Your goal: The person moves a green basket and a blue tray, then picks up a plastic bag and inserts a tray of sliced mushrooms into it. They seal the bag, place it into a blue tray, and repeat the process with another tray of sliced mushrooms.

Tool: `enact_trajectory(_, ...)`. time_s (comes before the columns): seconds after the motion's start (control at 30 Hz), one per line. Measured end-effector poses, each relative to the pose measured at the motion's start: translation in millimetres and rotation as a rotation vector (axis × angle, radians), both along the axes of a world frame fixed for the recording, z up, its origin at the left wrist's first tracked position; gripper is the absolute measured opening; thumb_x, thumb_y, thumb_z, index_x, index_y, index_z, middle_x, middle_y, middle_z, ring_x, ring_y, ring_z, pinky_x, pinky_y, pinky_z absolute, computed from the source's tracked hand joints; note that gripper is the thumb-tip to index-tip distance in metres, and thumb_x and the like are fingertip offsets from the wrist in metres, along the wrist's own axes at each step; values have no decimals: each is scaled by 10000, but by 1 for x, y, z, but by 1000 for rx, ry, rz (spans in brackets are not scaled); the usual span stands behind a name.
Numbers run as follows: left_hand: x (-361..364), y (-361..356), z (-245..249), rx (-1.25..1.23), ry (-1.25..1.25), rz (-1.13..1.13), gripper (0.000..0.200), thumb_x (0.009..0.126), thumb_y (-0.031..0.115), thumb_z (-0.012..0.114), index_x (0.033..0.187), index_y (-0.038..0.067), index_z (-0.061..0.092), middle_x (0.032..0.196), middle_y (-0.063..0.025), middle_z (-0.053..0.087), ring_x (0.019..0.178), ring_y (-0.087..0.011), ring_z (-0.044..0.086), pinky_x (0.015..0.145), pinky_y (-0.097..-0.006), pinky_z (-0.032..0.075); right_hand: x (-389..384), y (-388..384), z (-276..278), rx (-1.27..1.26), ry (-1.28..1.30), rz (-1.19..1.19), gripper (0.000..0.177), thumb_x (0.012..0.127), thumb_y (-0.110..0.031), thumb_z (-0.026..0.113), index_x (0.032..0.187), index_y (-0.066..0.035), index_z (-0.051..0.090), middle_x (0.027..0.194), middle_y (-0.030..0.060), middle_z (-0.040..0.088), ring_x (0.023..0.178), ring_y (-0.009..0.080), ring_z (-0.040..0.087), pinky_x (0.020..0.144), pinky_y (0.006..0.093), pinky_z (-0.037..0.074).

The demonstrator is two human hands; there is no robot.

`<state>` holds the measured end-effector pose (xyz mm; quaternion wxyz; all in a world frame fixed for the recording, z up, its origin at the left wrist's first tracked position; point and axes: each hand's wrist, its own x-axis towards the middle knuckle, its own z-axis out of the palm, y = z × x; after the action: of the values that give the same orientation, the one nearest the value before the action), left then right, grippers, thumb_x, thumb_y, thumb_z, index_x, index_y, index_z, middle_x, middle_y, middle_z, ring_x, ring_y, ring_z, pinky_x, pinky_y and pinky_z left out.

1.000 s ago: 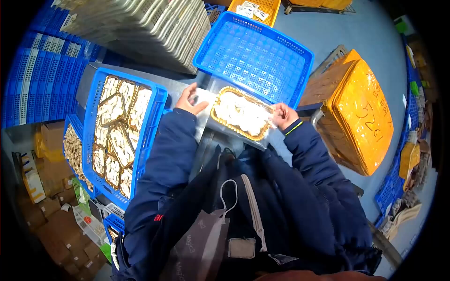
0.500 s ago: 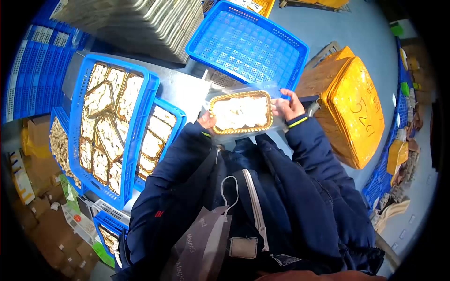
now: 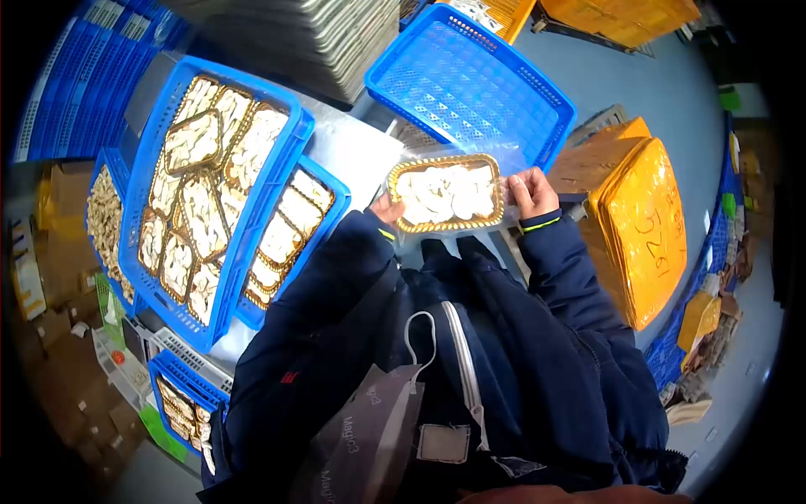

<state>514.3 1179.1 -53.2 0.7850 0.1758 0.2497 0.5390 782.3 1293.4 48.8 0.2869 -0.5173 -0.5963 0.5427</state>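
Note:
A gold-rimmed tray (image 3: 445,192) of pale sliced pieces, with clear plastic film around it, is held level in front of my body. My left hand (image 3: 388,210) grips its left end, the thumb over the rim. At the right end, my right hand (image 3: 532,193) is closed, thumb and fingers pinching the clear film just beside the rim. Left of my hands, a blue crate (image 3: 220,315) holds several similar filled trays, one lying tilted on top. Beyond the held tray is a blue crate (image 3: 470,80) with no trays visible inside.
A lower blue crate (image 3: 336,202) with more trays sits beside the first. Small pale pieces (image 3: 107,227) fill a crate at the far left. Stacked pale trays (image 3: 336,42) rise behind. On the right stands a yellow-wrapped box (image 3: 642,235). A metal table (image 3: 357,143) lies underneath.
The view has shifted, so the crates and box appear displaced. The right fingers, raised and spread before, are now folded together at the film. Both hands still hold the tray.

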Motion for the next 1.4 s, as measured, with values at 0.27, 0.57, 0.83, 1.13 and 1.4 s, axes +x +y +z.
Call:
enact_trajectory(0.27,-12,-1,-7,-26,15,48,648,835,263,577,1346,71,228,1299,-157,395,1164,-255,440,939,-373,396,-13,28,-9,-291,246,104,255,848,-67,540,1068,-8,426,954,135,592,841,152,569,736,290,496)
enact_trajectory(0.57,-11,14,2,-2,46,140,645,834,262,577,1343,66,233,1300,-156,394,1161,-253,443,941,-369,395,-21,90,-39,-384,-159,363,773,712,-358,719,1293,-8,348,988,98,616,840,164,584,704,275,463)
enact_trajectory(0.83,-7,32,-5,-93,-5,333,679,850,343,545,1370,110,176,1329,-139,355,1199,-262,398,961,-418,357,-42,135,-57,-546,-49,300,303,836,-272,596,1065,-73,612,874,10,636,676,73,556,588,228,470)
enact_trajectory(1.13,-26,15,6,-277,489,49,514,933,281,371,1376,130,157,1313,-170,364,1181,-327,409,956,-442,354,-48,225,-173,-549,99,-100,323,843,-288,583,1113,-111,565,989,-27,608,783,87,575,598,232,482)
enact_trajectory(1.4,6,-68,1,-297,212,307,666,812,257,609,1351,112,246,1294,-159,375,1133,-289,460,913,-379,398,-102,230,-303,-654,341,-424,351,874,-227,536,1172,-51,477,1117,71,543,902,209,569,752,330,498)
